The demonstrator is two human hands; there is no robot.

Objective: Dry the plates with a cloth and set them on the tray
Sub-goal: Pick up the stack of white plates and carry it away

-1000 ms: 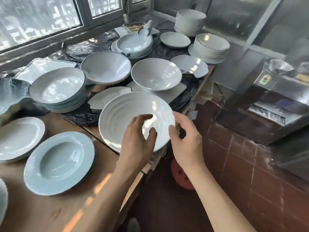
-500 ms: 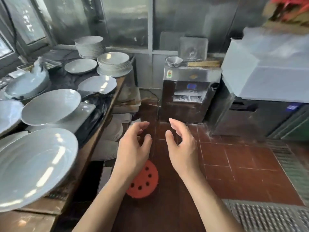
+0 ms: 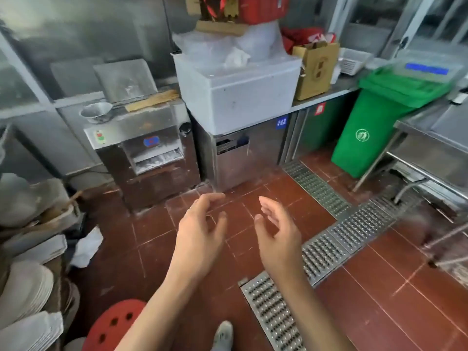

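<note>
Red plastic stool nearest, at the bottom edge, with a shoe just right of it. Left of the stool, stacked plates on low shelving, none of them in hand.

Just beyond the stool, left hand and right hand held out over the tiled floor, palms facing each other, fingers loosely spread, apart and gripping nothing. No cloth and no tray anywhere in view. By that, probably a fetching step rather than a drying one.

To do it well:
- Find the cloth before lifting any plate, and pick a dry one.
- Settle where the tray goes, ideally close to the stool, so that each dried plate travels a short way from the stacks.
- Step with care over the metal drain grate right of the stool; likely wet and slick.
- Take plates one at a time with both hands, given the smooth glaze.

Farther from the stool, straight ahead, a steel machine with a small metal bowl on top. To its right, a white foam box on a steel cabinet. Far right of the stool, a green bin and a steel table, worth checking for the missing cloth and tray.
</note>
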